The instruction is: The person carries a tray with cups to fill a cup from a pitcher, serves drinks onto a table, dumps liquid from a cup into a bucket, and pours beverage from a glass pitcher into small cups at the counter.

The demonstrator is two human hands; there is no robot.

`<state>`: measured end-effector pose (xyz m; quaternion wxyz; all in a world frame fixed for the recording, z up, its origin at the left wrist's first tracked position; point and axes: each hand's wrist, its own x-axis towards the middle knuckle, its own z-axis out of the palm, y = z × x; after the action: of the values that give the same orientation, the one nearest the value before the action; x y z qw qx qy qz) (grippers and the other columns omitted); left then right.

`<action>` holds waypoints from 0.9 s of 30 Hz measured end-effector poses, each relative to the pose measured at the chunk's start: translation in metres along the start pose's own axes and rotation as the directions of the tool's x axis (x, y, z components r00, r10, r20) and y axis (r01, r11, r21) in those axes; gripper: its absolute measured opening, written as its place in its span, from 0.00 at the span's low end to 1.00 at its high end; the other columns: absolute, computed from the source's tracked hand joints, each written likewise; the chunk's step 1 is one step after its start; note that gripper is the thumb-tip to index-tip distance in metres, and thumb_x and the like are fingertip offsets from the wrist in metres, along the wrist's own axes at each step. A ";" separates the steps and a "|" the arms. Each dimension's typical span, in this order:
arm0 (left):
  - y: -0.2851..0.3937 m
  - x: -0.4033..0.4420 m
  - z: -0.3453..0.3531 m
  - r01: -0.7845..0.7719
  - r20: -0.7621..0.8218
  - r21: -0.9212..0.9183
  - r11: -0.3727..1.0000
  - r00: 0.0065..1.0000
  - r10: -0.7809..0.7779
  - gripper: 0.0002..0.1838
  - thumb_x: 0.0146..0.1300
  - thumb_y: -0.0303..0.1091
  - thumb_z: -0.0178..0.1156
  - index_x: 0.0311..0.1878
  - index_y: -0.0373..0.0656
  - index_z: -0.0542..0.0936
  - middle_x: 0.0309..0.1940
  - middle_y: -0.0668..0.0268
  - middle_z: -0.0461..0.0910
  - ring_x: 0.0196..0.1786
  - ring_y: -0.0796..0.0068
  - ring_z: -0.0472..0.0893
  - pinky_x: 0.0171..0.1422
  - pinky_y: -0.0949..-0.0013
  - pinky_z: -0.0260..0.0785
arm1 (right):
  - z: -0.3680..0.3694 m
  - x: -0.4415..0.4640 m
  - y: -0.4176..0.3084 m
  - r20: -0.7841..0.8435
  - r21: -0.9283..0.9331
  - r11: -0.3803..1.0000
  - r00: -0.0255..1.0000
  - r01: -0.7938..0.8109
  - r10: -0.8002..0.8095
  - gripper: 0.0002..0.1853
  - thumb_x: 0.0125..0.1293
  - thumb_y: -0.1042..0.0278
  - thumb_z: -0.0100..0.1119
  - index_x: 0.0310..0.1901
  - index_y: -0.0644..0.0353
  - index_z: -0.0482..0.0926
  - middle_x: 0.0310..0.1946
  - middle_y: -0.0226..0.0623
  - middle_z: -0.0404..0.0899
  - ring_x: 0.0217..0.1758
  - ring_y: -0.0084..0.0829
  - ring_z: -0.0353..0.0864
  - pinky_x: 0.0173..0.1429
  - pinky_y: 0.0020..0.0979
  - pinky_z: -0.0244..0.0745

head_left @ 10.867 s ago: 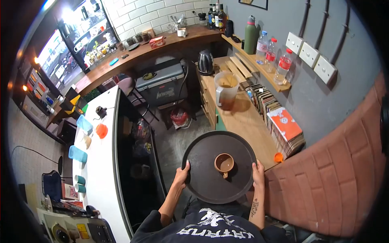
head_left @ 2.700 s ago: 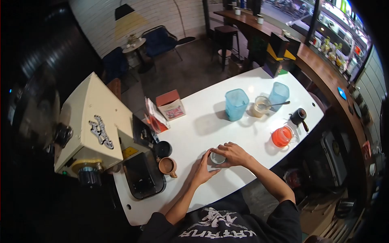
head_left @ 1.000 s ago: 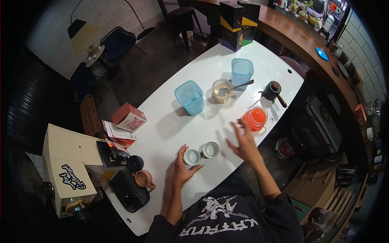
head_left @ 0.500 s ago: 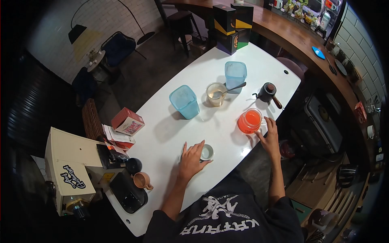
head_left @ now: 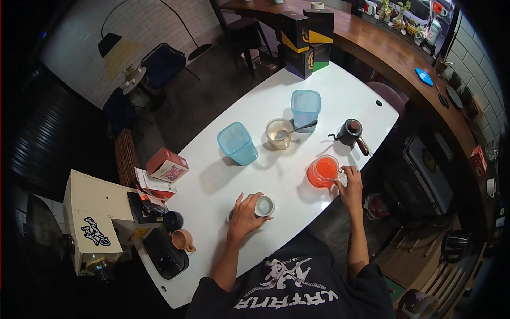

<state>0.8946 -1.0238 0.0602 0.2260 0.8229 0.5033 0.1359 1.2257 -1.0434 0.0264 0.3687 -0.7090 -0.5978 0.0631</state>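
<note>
My left hand (head_left: 245, 217) curls around the near side of a small pale cup (head_left: 264, 206), its thumb and fingertips against the rim. The edge of another pale object shows behind that hand, mostly hidden. Over on the right, my right hand (head_left: 350, 187) grips the handle of a glass server (head_left: 323, 172) holding red-orange liquid. The server rests upright on the white table (head_left: 287, 186). Beyond it stands a small black kettle (head_left: 350, 131) with a wooden handle. A clear cup (head_left: 278, 134) with a spoon (head_left: 297, 129) in it sits farther back.
Two blue translucent containers (head_left: 237, 143) flank the clear cup. At the left are a red box (head_left: 167, 165), a brown mug (head_left: 183, 240), a black scale-like tray (head_left: 166, 254) and a cream-coloured machine (head_left: 98, 218). Black boxes (head_left: 305, 42) are stacked at the far end.
My left fingers have drawn closer around the small cup. My right fingers have closed on the server's handle. The whole view has shifted slightly.
</note>
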 end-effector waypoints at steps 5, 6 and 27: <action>0.008 0.008 0.004 0.001 -0.021 0.019 1.000 1.000 0.000 0.38 0.41 0.45 0.75 0.55 0.41 0.72 0.46 0.56 0.79 0.52 0.55 0.77 0.72 0.48 0.54 | 0.001 0.002 0.004 -0.002 0.066 0.998 1.000 -0.009 0.009 0.21 0.47 0.68 0.70 0.42 0.62 0.74 0.39 0.38 0.74 0.44 0.43 0.71 0.47 0.40 0.69; 0.009 0.010 0.004 0.000 -0.018 0.019 1.000 1.000 0.000 0.38 0.41 0.45 0.75 0.55 0.41 0.72 0.46 0.56 0.79 0.52 0.55 0.77 0.72 0.48 0.54 | 0.001 0.003 0.005 -0.001 0.065 0.998 1.000 -0.013 0.013 0.21 0.47 0.68 0.70 0.42 0.62 0.74 0.39 0.38 0.74 0.44 0.43 0.71 0.47 0.40 0.69; 0.027 0.030 0.016 0.120 -0.084 -0.106 0.987 0.988 -0.129 0.38 0.38 0.40 0.77 0.54 0.39 0.73 0.49 0.54 0.78 0.52 0.53 0.78 0.57 0.58 0.71 | 0.002 0.018 0.032 0.082 0.318 0.946 0.992 0.061 -0.091 0.19 0.48 0.68 0.71 0.38 0.64 0.72 0.33 0.39 0.73 0.38 0.38 0.71 0.42 0.35 0.69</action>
<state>0.9364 -1.0116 0.0604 0.2522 0.7702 0.5561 0.1842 1.2555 -1.0271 0.0117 0.4504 -0.6137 -0.6238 0.1772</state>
